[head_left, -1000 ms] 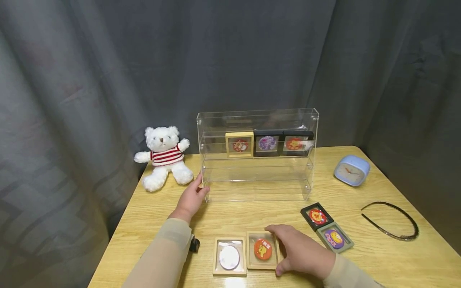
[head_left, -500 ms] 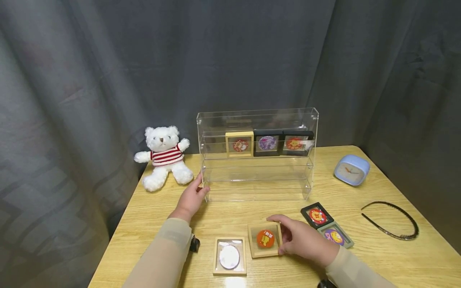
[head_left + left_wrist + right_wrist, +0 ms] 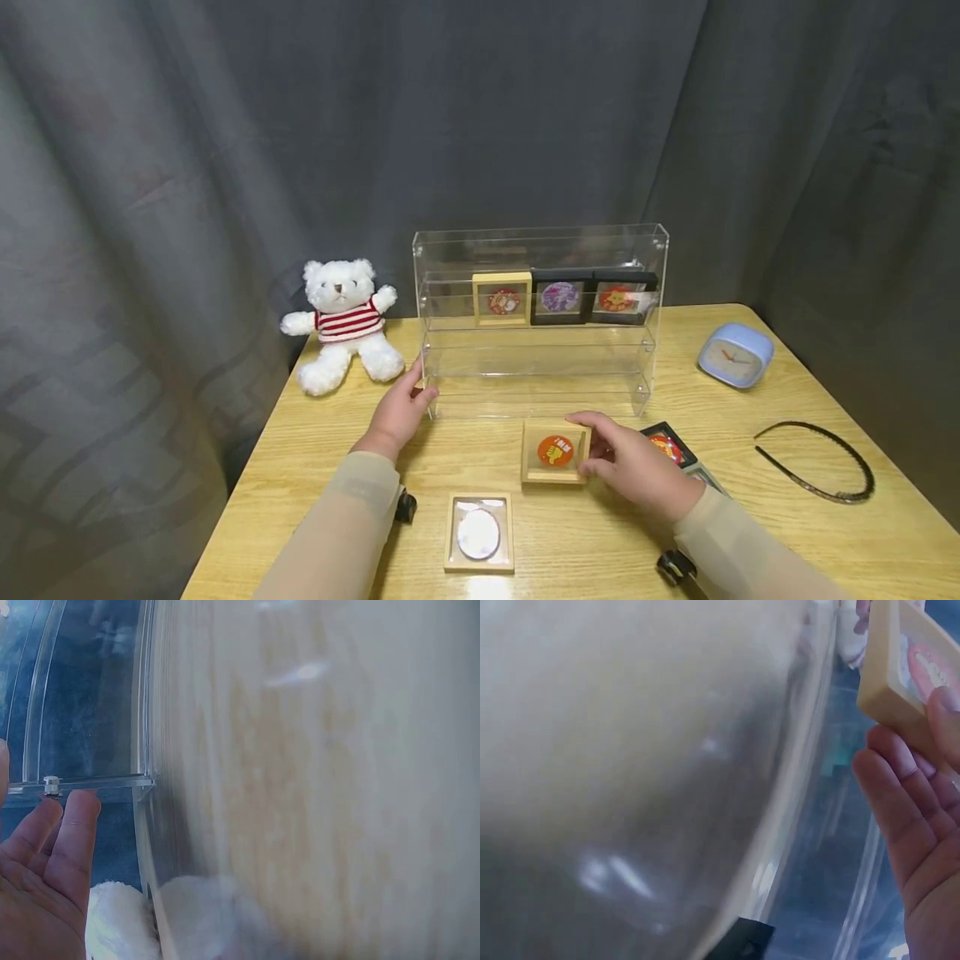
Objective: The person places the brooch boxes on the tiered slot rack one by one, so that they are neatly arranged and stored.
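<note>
**Best held by the rim**

On the counter (image 3: 465,462), a clear, presumably stiff rack (image 3: 540,358) is pinched at its left side by the left grip (image 3: 393,414). In front, a squarish pale wood-toned frame (image 3: 551,477), likely light and slick-windowed, is pinched along its right edge by the right grip (image 3: 633,462). An orange badge (image 3: 555,451) is set inside.

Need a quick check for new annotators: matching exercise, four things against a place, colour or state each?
1. Right hand
2. Clock
3. Left hand
4. Teddy bear

A. Holds one end of the clear rack
B. Wears a red-and-white striped top
C. Grips a wooden frame with an orange badge
D. Pale blue

Pairs: 1-C, 2-D, 3-A, 4-B
</note>
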Demonstrator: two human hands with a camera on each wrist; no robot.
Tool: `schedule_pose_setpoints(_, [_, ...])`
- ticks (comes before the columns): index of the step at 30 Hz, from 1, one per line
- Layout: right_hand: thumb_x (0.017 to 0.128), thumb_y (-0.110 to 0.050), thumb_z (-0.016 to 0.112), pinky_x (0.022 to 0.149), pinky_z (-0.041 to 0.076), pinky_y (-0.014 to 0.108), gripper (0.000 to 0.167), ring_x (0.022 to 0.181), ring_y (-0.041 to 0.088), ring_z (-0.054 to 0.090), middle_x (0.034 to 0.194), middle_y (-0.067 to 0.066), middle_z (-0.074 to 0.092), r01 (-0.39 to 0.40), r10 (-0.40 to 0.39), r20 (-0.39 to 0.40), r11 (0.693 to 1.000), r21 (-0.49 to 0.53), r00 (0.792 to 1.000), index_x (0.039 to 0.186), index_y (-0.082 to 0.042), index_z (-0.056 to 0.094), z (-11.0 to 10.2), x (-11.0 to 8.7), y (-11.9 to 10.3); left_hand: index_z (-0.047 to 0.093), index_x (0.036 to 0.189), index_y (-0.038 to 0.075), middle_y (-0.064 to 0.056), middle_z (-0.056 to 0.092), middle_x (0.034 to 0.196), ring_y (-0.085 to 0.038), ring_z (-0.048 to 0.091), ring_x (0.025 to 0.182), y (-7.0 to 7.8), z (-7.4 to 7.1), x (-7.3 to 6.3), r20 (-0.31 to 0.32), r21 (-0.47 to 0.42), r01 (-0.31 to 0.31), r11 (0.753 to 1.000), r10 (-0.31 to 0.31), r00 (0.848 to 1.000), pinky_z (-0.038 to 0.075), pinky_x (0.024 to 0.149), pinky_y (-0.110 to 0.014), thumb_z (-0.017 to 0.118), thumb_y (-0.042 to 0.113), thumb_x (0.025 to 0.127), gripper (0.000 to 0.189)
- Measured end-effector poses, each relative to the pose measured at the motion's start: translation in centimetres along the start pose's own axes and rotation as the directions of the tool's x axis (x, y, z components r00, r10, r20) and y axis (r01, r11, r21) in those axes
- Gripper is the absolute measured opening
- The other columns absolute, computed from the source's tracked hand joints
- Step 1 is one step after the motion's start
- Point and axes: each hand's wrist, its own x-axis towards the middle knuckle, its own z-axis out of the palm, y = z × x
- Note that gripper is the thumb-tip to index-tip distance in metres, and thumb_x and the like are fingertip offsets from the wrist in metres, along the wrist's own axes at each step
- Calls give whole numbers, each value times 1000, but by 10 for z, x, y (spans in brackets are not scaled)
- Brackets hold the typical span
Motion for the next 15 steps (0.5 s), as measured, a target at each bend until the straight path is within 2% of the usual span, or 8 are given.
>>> schedule_pose_setpoints(4, [90,-10,75,62,49,29,64,72,9,59,82,-9,63,-17,14,-53,998,-62,999,146,-19,45,-11,8,-4,21,158,37,-6,43,151,-25,56,114,1,0,0,6,4,6,1000,-6,1000,46,92,-48,59,38,101,69])
schedule_pose_setpoints(9, [88,-13,76,60,47,29,60,71,7,56,80,-10,59,-4,-22,-158,987,-163,987,142,-17,50,-29,19,-8,23,159,33,-9,44,150,-26,56,111,0,0,0,-4,12,-3,1000,3,1000,46,90,-48,60,32,101,68])
schedule_pose_setpoints(15, [91,-17,74,64,49,33,62,76,9,60,84,-6,57,-41,-2,-221,980,-194,975,146,-18,46,-52,27,-8,23,158,35,-8,45,149,-25,57,108,0,1,1,-12,4,-10,1000,10,1000,47,89,-46,60,31,101,69])
